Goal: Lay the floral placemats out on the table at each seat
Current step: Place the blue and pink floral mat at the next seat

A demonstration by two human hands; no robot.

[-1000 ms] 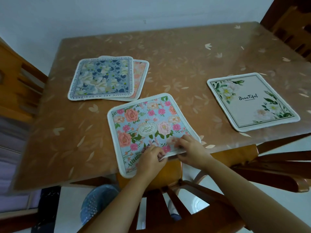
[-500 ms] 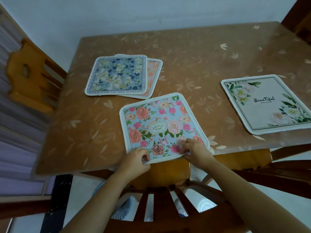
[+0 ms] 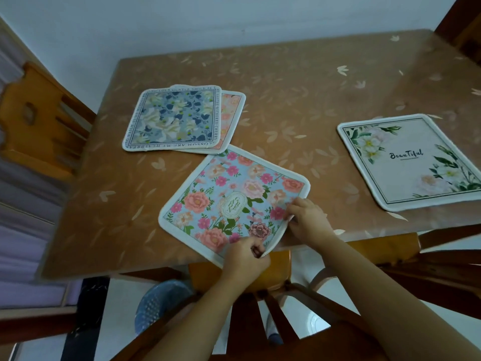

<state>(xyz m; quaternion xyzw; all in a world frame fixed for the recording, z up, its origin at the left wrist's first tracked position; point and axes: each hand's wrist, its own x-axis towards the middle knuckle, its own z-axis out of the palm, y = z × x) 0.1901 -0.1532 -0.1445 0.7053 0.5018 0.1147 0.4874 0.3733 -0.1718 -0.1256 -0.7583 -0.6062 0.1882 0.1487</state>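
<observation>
Left hand (image 3: 244, 259) and right hand (image 3: 309, 220) pinch the near corner of the pink placemat (image 3: 229, 194), just swivelled askew at the front of the surface (image 3: 299, 100), so this seat isn't squared yet.

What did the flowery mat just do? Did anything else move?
The pink-flower placemat was turned counterclockwise on the table, so the edge both hands pinch now faces right. The left hand and right hand kept hold of it. The blue placemat, the peach placemat under it and the white placemat stayed put.
</observation>
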